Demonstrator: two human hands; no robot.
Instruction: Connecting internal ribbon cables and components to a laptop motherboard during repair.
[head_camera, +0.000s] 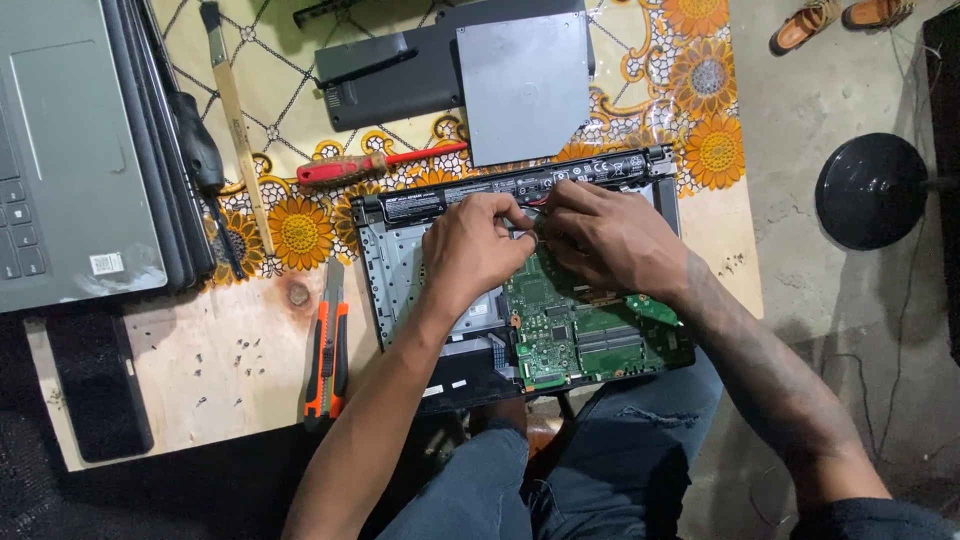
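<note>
An opened laptop base (400, 290) lies on the table with its green circuit board (570, 330) exposed and a long black battery (480, 195) along its far edge. My left hand (470, 245) and my right hand (610, 235) meet over the board just below the battery. Their fingertips pinch at a small part with red and black wires near the battery. The part itself is mostly hidden by my fingers.
A red-handled screwdriver (370, 165), an orange and black utility knife (330, 350), a black-handled screwdriver (200, 150) and a wooden stick (235, 120) lie on the floral cloth. A grey laptop stack (90, 150) sits left. A black cover with a grey plate (520, 85) lies behind. Small screws (240, 355) are scattered on the wood.
</note>
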